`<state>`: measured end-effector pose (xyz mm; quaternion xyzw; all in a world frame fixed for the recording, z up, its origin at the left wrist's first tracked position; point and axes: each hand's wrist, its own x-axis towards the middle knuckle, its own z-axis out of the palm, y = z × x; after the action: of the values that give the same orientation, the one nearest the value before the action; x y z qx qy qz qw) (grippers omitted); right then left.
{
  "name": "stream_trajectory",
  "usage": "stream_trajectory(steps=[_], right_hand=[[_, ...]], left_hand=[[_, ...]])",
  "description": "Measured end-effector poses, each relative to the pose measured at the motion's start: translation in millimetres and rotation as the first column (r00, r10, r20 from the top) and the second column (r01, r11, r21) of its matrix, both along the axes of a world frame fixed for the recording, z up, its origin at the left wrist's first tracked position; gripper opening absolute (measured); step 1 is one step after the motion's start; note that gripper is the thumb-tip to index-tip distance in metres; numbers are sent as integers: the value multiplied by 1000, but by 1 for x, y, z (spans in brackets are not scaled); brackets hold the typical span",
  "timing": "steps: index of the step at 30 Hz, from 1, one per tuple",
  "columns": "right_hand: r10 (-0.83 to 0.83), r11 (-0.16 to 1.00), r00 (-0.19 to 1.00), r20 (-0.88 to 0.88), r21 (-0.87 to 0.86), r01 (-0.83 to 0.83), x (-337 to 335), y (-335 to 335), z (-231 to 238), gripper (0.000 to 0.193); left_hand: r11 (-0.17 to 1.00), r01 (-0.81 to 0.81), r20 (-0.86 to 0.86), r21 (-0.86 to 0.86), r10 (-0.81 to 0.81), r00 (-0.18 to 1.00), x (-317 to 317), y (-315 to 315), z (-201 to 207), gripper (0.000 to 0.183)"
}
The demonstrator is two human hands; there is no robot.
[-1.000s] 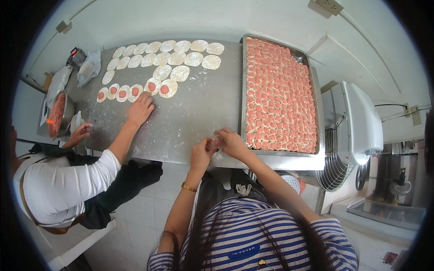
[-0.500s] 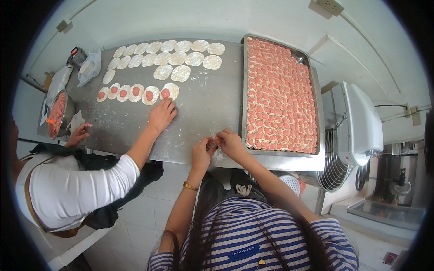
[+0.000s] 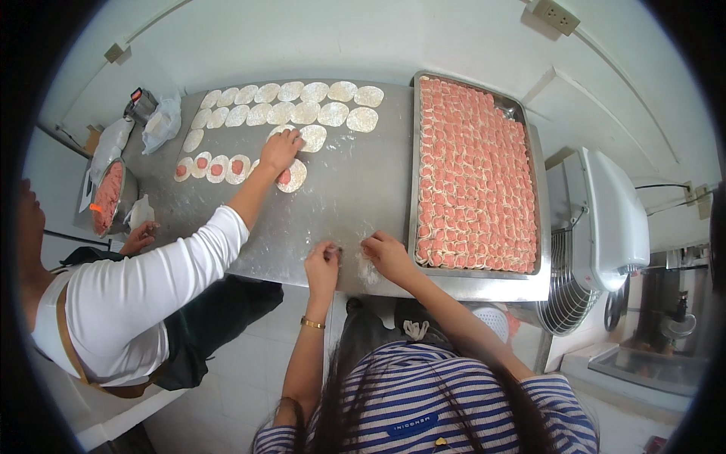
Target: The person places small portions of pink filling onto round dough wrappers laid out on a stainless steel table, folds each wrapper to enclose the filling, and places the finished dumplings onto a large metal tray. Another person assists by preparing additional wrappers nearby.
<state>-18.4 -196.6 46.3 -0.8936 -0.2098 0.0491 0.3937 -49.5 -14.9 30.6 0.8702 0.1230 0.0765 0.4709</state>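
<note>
My left hand (image 3: 323, 262) is over the near edge of the steel table, its fingers curled and pressed together. To its right, my right hand (image 3: 389, 255) is also closed, fingertips bent inward, near the tray's lower left corner. A gap separates the two hands. Whatever either hand may be holding is too small or hidden to make out. Right of them, a large metal tray (image 3: 414, 189) carries tight rows of open-topped dumplings (image 3: 476, 174) with pink filling. Flour dust marks the steel table (image 3: 340, 204) around my hands.
At left, a co-worker's hand (image 3: 281, 151) reaches over round dough wrappers (image 3: 305, 113), several topped with pink meat (image 3: 237, 166). A bowl of ground meat (image 3: 110, 193) stands at the far left. A white mixer-like machine (image 3: 616, 212) is right of the tray.
My hands have moved apart from a pinkish dumpling they held together; the left shifted left. The co-worker's hand moved from the filled wrapper up to a plain one. The view has shifted slightly.
</note>
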Motion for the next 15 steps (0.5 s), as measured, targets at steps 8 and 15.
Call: stream_trajectory(steps=[8,15], right_hand=[[253,697,684,-685,619,362,25,-56,16,38],[157,576,767,-622,689,440,78,-175,63,41]], left_hand=[[832,-461,126,308,444,887,83,42,-7,25],[785,-442,-194,434,560,805,131,38,-5,49]])
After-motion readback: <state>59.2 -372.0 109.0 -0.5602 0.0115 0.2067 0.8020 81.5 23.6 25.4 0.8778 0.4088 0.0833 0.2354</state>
